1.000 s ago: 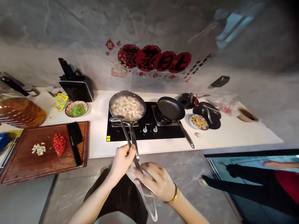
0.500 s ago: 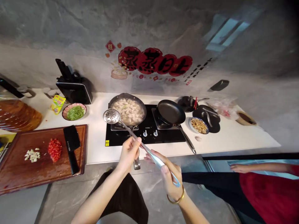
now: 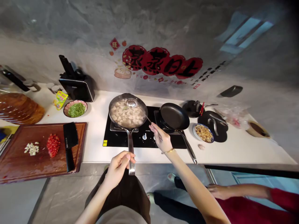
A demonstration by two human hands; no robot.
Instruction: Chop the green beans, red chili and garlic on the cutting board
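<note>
The wok (image 3: 128, 128), filled with pale meat pieces in cloudy liquid, sits on the left burner. My left hand (image 3: 120, 168) is at the wok's metal handle (image 3: 130, 143), its curled fingers lying across the lower part. My right hand (image 3: 162, 139) is closed on the skimmer (image 3: 147, 117), whose handle is mostly hidden by the hand. The skimmer's perforated head (image 3: 132, 103) is in the back of the wok, at the surface of the liquid.
An empty frying pan (image 3: 174, 116) stands right of the wok. Further right are a bowl of browned food (image 3: 203, 133) and pan lids. At left are a cutting board (image 3: 51, 166) with a cleaver (image 3: 70, 137), and a plate of green slices (image 3: 76, 109). Another person's hand (image 3: 219, 191) is lower right.
The skimmer has gone from above the wok's left edge into the wok. My left hand has left the skimmer for the wok handle, and my right hand has moved up and forward.
</note>
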